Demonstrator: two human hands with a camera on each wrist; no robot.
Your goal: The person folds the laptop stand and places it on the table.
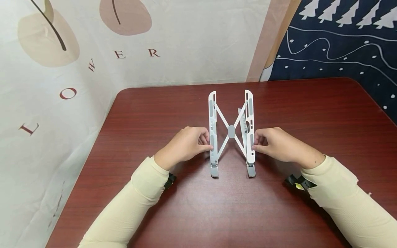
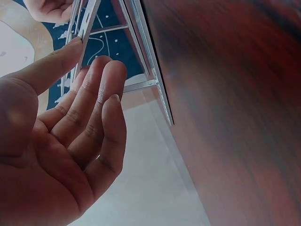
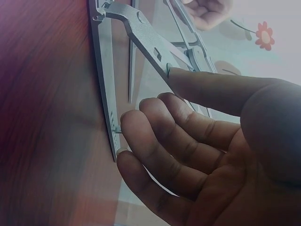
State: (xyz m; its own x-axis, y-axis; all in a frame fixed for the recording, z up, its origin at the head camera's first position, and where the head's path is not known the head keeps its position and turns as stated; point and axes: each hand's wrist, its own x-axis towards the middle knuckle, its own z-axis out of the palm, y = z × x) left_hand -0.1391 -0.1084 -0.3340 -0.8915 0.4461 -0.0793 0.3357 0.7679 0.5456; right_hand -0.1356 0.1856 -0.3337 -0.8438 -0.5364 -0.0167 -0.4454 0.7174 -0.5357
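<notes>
A silver folding laptop stand (image 1: 231, 131) stands on the table with its two side rails spread a little apart. Crossed bars join the rails at a grey oval hub, and small lipped feet point toward me. My left hand (image 1: 190, 144) pinches the left rail between thumb and fingers near its lower half. On the other side, my right hand (image 1: 277, 143) pinches the right rail at about the same height. In the right wrist view, the thumb presses a rail (image 3: 146, 41) raised above its base bar. The fingertips behind the rails are partly hidden.
The reddish-brown wooden table (image 1: 198, 210) ends in a rounded edge at the back. Behind it hangs a pale cloth (image 1: 192, 38) with printed letters, beside a dark blue cloth (image 1: 328, 44) with white trees. A dark strap (image 1: 300, 182) sits at the right wrist.
</notes>
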